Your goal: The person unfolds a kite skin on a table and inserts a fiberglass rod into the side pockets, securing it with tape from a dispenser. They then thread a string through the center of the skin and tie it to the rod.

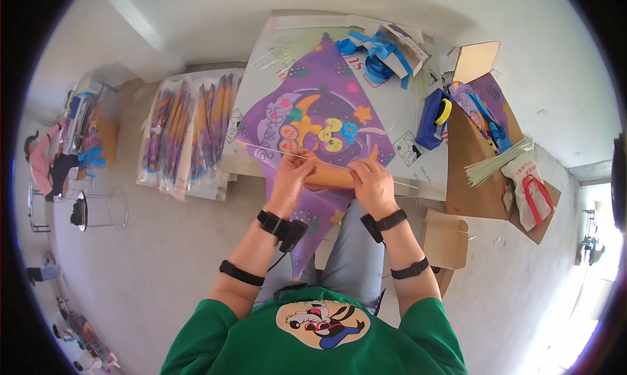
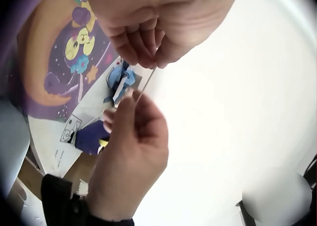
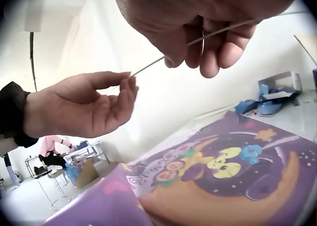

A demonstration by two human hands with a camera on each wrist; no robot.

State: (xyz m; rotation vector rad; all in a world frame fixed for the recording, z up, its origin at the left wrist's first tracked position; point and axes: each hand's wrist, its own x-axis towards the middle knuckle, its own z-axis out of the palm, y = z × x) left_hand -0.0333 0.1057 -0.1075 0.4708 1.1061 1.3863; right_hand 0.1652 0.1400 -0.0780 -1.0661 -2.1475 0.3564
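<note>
A thin white rod (image 3: 149,65) stretches between both hands, above a purple printed sheet (image 1: 258,117) shaped like a kite. My left hand (image 1: 290,182) pinches the rod between thumb and fingertips. To its right, my right hand (image 1: 373,185) also pinches it, and the rod runs on past that hand. In the right wrist view the left hand (image 3: 86,104) has its fingertips together on the rod. The sheet shows a moon, stars and a yellow cartoon figure (image 1: 332,134); its lower tip hangs off the table's front edge toward the lap.
Blue ribbons (image 1: 377,65) lie by an opened box at the back of the table (image 1: 418,169). A blue tape dispenser (image 1: 431,120) stands at the right. Bagged purple-orange bundles (image 1: 173,133) lie left; pale sticks (image 1: 499,161) and a white bag (image 1: 529,189) rest on cardboard at right.
</note>
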